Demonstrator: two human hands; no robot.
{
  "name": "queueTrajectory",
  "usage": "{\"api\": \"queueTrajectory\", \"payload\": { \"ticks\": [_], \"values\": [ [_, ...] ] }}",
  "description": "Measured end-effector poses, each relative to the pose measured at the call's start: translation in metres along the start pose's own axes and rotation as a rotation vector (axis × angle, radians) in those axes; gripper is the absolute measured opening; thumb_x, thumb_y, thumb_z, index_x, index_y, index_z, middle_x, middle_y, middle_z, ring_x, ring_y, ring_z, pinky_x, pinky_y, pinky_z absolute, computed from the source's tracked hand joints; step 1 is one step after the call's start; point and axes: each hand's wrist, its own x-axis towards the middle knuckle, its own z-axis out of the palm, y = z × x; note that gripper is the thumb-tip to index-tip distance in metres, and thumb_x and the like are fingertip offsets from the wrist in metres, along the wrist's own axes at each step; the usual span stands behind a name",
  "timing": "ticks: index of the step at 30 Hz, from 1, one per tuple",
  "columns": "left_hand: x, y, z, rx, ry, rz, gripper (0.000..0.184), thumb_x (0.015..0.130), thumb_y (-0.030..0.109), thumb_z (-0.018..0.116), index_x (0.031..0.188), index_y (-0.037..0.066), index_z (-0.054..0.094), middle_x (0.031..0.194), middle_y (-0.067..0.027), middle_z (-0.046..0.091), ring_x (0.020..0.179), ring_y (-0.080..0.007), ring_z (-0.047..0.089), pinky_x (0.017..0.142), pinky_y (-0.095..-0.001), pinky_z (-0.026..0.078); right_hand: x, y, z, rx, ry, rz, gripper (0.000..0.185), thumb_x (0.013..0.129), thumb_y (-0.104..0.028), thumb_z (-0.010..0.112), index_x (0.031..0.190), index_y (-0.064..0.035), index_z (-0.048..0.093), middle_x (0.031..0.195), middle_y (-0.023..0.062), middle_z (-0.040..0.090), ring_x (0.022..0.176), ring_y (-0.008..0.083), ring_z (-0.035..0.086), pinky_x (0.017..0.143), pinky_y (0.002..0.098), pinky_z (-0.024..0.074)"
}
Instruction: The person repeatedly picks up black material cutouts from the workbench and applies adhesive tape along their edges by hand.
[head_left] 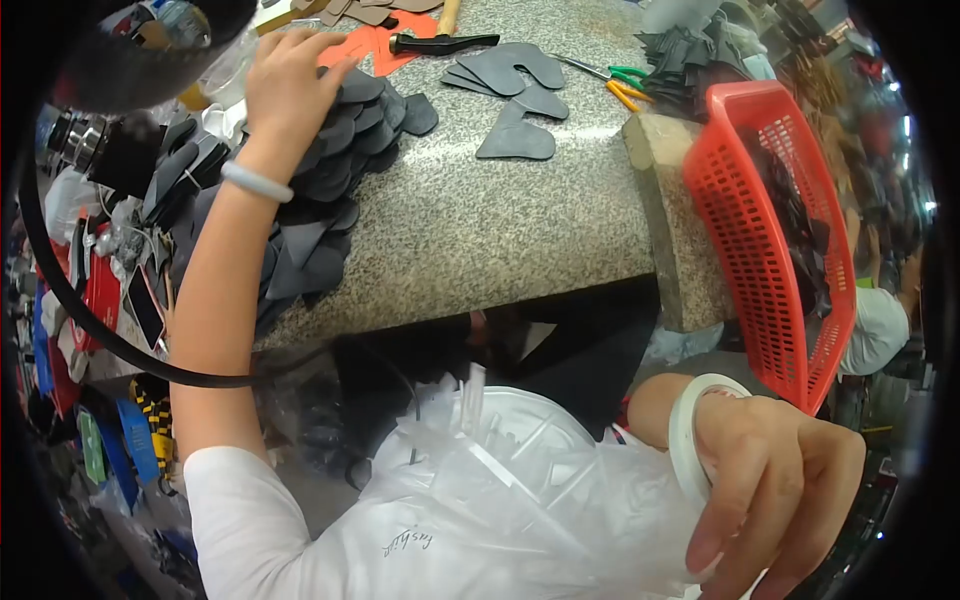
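Observation:
My left hand (pixel 290 85), a pale band (pixel 256 182) on its wrist, reaches to the far left of the speckled table. Its fingers and thumb are apart beside a heap of dark grey cut pieces (pixel 335 160); nothing shows in it. Low on the right, my right hand (pixel 785 480) has bent fingers around a white ring that looks like a tape roll (pixel 685 435). Part of the ring is hidden by the hand. Crumpled translucent plastic (pixel 530 500) lies in front of my body, close to the right fingertips.
On the table (pixel 480 230) lie loose grey pieces (pixel 525 125), a hammer (pixel 445 42), orange sheets (pixel 385 45) and pliers (pixel 615 85). A red basket (pixel 720 210) with dark pieces tilts at the right by a stone block (pixel 665 220). A black cable (pixel 130 350) crosses the left arm.

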Motion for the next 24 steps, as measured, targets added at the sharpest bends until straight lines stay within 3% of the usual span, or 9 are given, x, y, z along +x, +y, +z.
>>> {"api": "queueTrajectory", "payload": {
  "ticks": [4,5,6,8,10,11,14,20,24],
  "values": [
    [0.012,0.004,0.016,0.228,-0.040,0.056,0.030,0.084,0.031,0.078,0.110,0.016,0.077,0.112,-0.0038,0.071,0.110,-0.0284,0.061,0.092,-0.0390,0.051,-0.009,0.009,-0.012,-0.067,0.059,-0.109,0.018,0.107,-0.010,0.048,0.103,-0.0022,0.063,0.119,0.0096,0.060,0.099,0.0240,0.074,0.093,0.0395,0.0532],
    [0.012,-0.001,0.022,0.247,0.025,0.096,0.029,0.084,0.031,0.078,0.109,0.015,0.077,0.111,-0.0051,0.071,0.109,-0.0289,0.062,0.091,-0.0394,0.052,-0.016,0.010,-0.015,-0.074,0.106,-0.191,0.006,0.091,0.001,0.062,0.096,-0.0016,0.061,0.109,0.0093,0.061,0.094,0.0232,0.073,0.087,0.0395,0.0533],
    [0.018,0.001,0.023,0.264,0.091,0.143,0.029,0.084,0.030,0.078,0.108,0.015,0.077,0.109,-0.0064,0.072,0.108,-0.0294,0.063,0.090,-0.0397,0.052,-0.023,0.013,-0.019,-0.086,0.157,-0.278,0.026,0.076,0.012,0.077,0.090,-0.0010,0.059,0.099,0.0090,0.062,0.089,0.0224,0.072,0.082,0.0396,0.0534],
    [0.024,0.026,0.026,0.086,0.030,0.139,0.027,0.086,0.030,0.077,0.107,0.012,0.077,0.110,-0.0071,0.071,0.105,-0.0294,0.064,0.090,-0.0396,0.052,-0.041,0.024,-0.030,-0.422,0.184,-0.269,0.013,0.085,-0.006,0.075,0.084,-0.0016,0.063,0.094,0.0160,0.073,0.094,0.0280,0.074,0.089,0.0404,0.0536],
    [0.020,0.060,0.034,-0.276,-0.115,0.108,0.028,0.090,0.033,0.075,0.103,0.008,0.076,0.107,-0.0101,0.072,0.092,-0.0303,0.068,0.084,-0.0379,0.054,-0.060,0.032,-0.041,-0.456,0.244,-0.030,0.014,0.077,-0.003,0.076,0.085,-0.0079,0.066,0.107,0.0178,0.071,0.092,0.0324,0.072,0.082,0.0441,0.0545],
    [0.012,0.088,0.040,-0.319,-0.301,-0.066,0.030,0.091,0.036,0.074,0.103,0.008,0.075,0.105,-0.0101,0.073,0.088,-0.0306,0.068,0.082,-0.0370,0.055,-0.065,0.028,-0.046,-0.508,0.228,0.142,0.021,0.070,-0.003,0.079,0.086,-0.0082,0.066,0.108,0.0161,0.070,0.087,0.0294,0.071,0.077,0.0405,0.0543],
    [-0.015,0.131,0.077,-0.281,-0.380,0.099,0.044,0.090,0.045,0.074,0.108,0.004,0.073,0.109,-0.0113,0.071,0.102,-0.0309,0.066,0.089,-0.0405,0.053,-0.088,0.037,-0.041,-0.743,0.184,0.378,0.023,0.070,-0.002,0.081,0.085,-0.0089,0.065,0.104,0.0127,0.070,0.086,0.0244,0.069,0.074,0.0375,0.0527],
    [-0.042,0.163,0.100,-0.423,-0.219,0.158,0.046,0.079,0.026,0.085,0.118,0.007,0.069,0.114,-0.0123,0.065,0.108,-0.0328,0.061,0.094,-0.0411,0.050,-0.136,0.038,-0.029,-0.886,0.107,0.567,0.022,0.070,-0.001,0.083,0.084,-0.0054,0.067,0.099,0.0143,0.073,0.080,0.0256,0.069,0.071,0.0342,0.0520],
    [-0.035,0.167,0.080,-0.504,-0.444,-0.192,0.071,0.068,0.018,0.091,0.130,0.006,0.059,0.113,-0.0179,0.065,0.111,-0.0373,0.060,0.095,-0.0445,0.050,-0.150,0.047,-0.035,-0.864,0.130,0.568,0.018,0.075,-0.002,0.081,0.084,-0.0049,0.066,0.096,0.0104,0.072,0.077,0.0240,0.069,0.068,0.0324,0.0520]
  ]
}}
